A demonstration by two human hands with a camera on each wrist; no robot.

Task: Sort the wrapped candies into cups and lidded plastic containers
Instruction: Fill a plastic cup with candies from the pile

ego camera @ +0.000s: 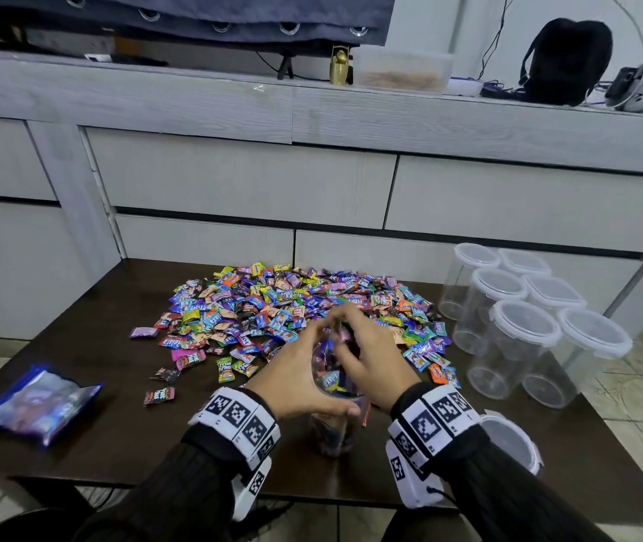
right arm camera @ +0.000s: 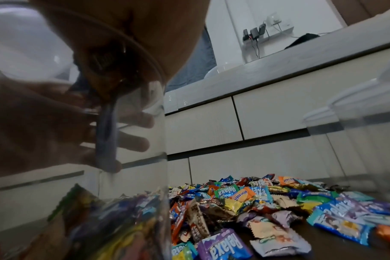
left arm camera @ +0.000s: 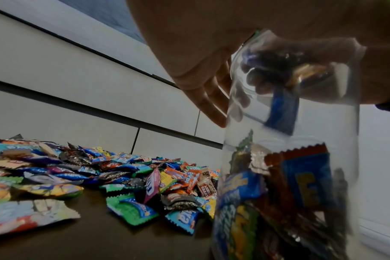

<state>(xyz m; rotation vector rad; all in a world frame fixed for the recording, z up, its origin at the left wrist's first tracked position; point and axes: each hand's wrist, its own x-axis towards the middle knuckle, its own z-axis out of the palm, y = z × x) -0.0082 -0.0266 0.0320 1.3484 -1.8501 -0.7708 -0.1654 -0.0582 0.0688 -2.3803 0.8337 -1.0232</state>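
Filling step in hand. Your left hand wraps clear cup near worktop's front edge, part full. Your right hand over rim, grip pinching wrapped candies inside mouth. Next: release, return to candy pile mid-worktop. Lidded containers at right edge.

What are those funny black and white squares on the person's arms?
Both wrists wear white bands printed with black square code markings, like little mazes: one by the left hand, one by the right hand. A white camera box hangs under each band, and a thin black cable leaves the right one. The sleeves are dark ribbed knit.
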